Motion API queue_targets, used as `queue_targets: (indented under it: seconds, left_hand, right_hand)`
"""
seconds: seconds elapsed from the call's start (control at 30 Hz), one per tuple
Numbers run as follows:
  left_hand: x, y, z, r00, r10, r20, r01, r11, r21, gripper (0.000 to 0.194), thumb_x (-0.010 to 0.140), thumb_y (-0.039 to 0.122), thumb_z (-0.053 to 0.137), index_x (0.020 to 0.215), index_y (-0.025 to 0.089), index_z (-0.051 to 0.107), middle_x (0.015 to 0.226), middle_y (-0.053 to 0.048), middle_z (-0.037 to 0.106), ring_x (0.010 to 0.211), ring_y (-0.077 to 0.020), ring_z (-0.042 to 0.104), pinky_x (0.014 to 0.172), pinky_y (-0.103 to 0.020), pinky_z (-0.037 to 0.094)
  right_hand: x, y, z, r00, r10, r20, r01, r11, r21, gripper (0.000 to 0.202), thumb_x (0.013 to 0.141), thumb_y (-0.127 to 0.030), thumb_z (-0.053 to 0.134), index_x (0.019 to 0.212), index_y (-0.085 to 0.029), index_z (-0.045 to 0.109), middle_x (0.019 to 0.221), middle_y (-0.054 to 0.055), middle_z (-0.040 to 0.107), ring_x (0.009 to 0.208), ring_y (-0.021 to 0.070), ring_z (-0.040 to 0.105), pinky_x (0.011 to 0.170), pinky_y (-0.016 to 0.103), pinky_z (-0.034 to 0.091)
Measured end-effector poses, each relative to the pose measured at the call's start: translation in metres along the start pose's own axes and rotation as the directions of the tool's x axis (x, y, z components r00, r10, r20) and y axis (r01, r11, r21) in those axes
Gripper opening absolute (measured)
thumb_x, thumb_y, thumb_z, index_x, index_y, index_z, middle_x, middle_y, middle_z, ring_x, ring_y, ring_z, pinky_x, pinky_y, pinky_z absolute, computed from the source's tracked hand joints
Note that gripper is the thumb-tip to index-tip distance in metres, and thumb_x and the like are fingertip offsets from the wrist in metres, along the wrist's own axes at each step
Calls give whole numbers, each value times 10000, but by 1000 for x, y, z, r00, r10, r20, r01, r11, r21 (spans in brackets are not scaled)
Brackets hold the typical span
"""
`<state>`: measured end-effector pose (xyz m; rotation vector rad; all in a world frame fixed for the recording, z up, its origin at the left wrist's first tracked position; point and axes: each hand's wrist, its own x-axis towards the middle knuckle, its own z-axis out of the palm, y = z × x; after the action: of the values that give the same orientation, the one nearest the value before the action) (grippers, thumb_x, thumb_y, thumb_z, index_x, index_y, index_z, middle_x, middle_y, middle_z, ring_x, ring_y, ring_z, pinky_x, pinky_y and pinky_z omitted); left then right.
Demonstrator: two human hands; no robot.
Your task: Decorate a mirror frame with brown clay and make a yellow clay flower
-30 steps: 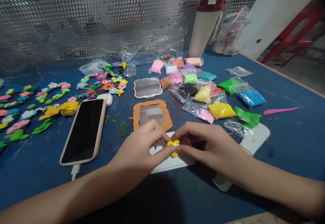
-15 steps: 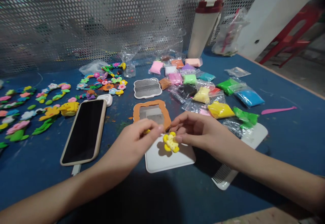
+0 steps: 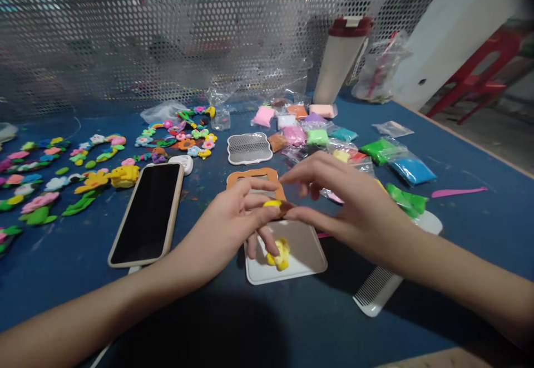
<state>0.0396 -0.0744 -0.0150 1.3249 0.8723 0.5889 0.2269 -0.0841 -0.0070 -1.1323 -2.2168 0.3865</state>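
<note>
My left hand [image 3: 233, 217] pinches a small yellow piece of clay [image 3: 272, 204] between thumb and fingers. Below its lower fingers, a yellow clay flower [image 3: 279, 255] with a paler middle rests on a white board [image 3: 306, 254]. My right hand [image 3: 337, 195] is open, with its fingers spread and its thumb tip close to the yellow piece. Behind both hands lies an orange-edged frame [image 3: 250, 174], partly covered by my left fingers. Its lower edge is in shadow between the hands.
A phone [image 3: 148, 215] lies to the left, near several colourful clay decorations [image 3: 94, 180]. A small mirror [image 3: 249, 148], bags of coloured clay [image 3: 294, 135] and a tumbler [image 3: 340, 62] stand behind. On the right are a white comb [image 3: 377, 290] and a pink tool [image 3: 459, 192].
The flower, earlier beside my right thumb, now sits lower on the board under my left fingers. My right hand has opened and lifted. The yellow piece in my left hand shows more.
</note>
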Motion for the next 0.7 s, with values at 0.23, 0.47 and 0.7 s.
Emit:
queue_targets:
  seconds: [0.23, 0.47, 0.7]
  left_hand:
    - [-3, -4, 1, 997, -19, 73, 19, 1000, 7, 467, 872, 265, 521, 1296, 167, 352, 624, 4, 662, 518, -124, 649, 400, -143, 389]
    - [-6, -1, 5, 998, -35, 56, 36, 999, -33, 560, 814, 227, 599, 1316, 250, 351, 819, -9, 685, 547, -144, 679, 435, -169, 439]
    - [-6, -3, 6, 999, -32, -12, 33, 998, 60, 393, 818, 244, 595, 1193, 246, 477, 744, 35, 668, 553, -119, 656, 461, -161, 427]
  right_hand:
    - [-9, 0, 19, 998, 3, 59, 3, 995, -100, 121, 871, -225, 497, 816, -216, 605, 867, 59, 604, 786, 186, 574, 672, 313, 463]
    - [-8, 0, 16, 992, -123, 25, 125, 981, -146, 179, 872, -191, 472, 745, -185, 598, 800, 61, 610, 704, 167, 531, 597, 287, 407]
    - [-4, -5, 16, 997, -69, -35, 68, 998, -12, 186, 842, -154, 489, 677, -173, 573, 701, 27, 615, 632, 134, 534, 569, 263, 389]
